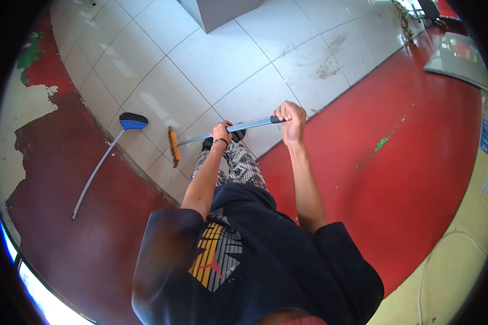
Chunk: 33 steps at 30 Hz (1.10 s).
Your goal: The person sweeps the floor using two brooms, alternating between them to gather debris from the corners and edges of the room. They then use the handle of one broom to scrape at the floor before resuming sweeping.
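Observation:
I hold a long-handled flat mop with both hands. Its grey-blue pole (252, 125) slants across in front of my legs. The narrow orange head (174, 147), edged in olive-yellow, is over the pale tiles at the pole's far left end. My left hand (221, 132), with a dark bracelet at the wrist, is wrapped around the middle of the pole. Higher up, my right hand (291, 117) grips the black end of the pole. To the left is a broom with a blue head (133, 122), black bristles and a thin grey handle (96, 172).
Pale floor tiles (222, 65) with dirty smudges stretch ahead. A grey block (219, 12) stands at the top. Dark red painted surface (87, 244) with peeling patches lies left, brighter red surface (396, 179) right. A glossy panel (458, 59) is at upper right.

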Motion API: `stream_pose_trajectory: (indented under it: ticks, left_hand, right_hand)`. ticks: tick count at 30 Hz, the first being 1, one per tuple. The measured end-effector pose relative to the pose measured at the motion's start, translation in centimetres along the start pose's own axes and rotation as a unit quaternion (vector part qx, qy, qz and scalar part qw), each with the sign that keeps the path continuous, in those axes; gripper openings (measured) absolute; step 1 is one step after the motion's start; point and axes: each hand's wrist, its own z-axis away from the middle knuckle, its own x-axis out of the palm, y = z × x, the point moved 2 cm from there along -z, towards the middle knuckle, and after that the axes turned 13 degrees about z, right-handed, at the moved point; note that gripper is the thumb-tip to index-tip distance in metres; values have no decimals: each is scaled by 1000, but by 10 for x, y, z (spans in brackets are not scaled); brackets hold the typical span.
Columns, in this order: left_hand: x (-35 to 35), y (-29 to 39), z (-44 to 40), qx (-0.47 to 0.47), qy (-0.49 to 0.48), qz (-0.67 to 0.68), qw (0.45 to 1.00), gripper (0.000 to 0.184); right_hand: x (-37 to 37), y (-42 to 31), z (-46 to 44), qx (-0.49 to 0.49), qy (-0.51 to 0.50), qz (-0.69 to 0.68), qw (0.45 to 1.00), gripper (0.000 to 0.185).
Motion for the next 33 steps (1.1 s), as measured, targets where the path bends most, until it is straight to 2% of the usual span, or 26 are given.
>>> stream_pose_trajectory:
  ticks: [2,4,6,7,9,11,13,15,16,17,19,20,21,23,24,25,26,27,28,29,30,31,33]
  left_hand:
    - [17,-16,-25,60,25,18,998,16]
    - [27,28,-34,111,75,50,990,15]
    - [45,79,-44,127,47,145,980,20]
    - [51,110,-46,174,43,186,966,23]
    - [73,156,-54,254,27,216,942,24]
    - [101,193,-66,273,-11,215,938,25]
    - [127,219,-76,294,-150,261,907,23]
    - [143,239,-84,301,-259,158,904,23]
    - [151,251,-83,313,-292,123,895,24]
    - [161,261,-76,317,-313,117,887,24]
    - [181,289,-53,371,-322,118,863,27]
    - [188,297,-35,391,-312,105,860,27]
    - [199,300,-20,396,-345,98,846,29]
    - [193,312,23,409,-363,44,836,31]
    - [189,310,46,407,-390,38,825,31]
    - [189,310,60,353,-455,4,818,31]
    - [190,308,75,297,-515,-31,804,31]
    - [190,298,88,269,-584,-33,765,30]
    - [192,290,97,239,-646,-34,724,28]
    - [195,284,108,237,-663,-41,709,28]
    - [192,277,117,212,-735,-69,641,27]
    - [189,267,127,182,-799,-99,565,26]
    - [191,238,144,200,-830,-78,514,25]
  right_hand:
    - [10,-10,-3,-33,-17,21,999,37]
    - [6,-30,-8,-116,-19,76,990,38]
    - [-12,-68,-11,-170,0,25,985,39]
    - [-19,-89,-5,-198,-12,28,980,38]
    - [-29,-120,14,-227,-10,58,972,36]
    - [-44,-137,31,-271,3,167,948,34]
    - [-49,-141,43,-292,23,204,934,32]
    - [-45,-140,56,-339,34,292,894,31]
    - [-53,-139,62,-329,62,296,894,32]
    - [-63,-139,70,-325,84,299,893,32]
    - [-95,-148,91,-336,221,191,895,33]
    - [-112,-157,105,-343,238,146,897,33]
    - [-128,-167,120,-352,258,99,894,33]
    - [-146,-193,140,-357,278,92,887,33]
    - [-150,-203,152,-363,276,84,886,33]
    - [-153,-209,160,-361,306,85,877,33]
    - [-152,-214,166,-345,259,95,897,34]
    - [-151,-218,174,-324,207,105,917,35]
    - [-153,-217,184,-321,230,110,912,35]
    - [-152,-208,193,-280,220,91,930,35]
    - [-145,-198,198,-242,210,67,945,36]
    - [-136,-190,202,-239,235,63,940,36]
    - [-121,-171,208,-114,397,147,899,39]
